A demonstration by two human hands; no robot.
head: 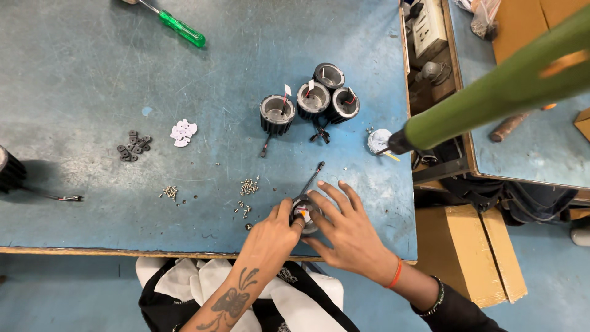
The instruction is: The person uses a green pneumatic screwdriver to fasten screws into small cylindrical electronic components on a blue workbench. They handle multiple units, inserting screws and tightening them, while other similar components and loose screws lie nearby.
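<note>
Black round housing (304,216) sits between both hands: left hand (270,233) pinches its edge, right hand (344,230) cups it, fingers spread.

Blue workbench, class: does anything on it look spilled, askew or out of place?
Small screws lie loose in scattered clumps beside the left hand rather than in a container. A second clump sits further left. Otherwise the black housings stand upright together.
</note>
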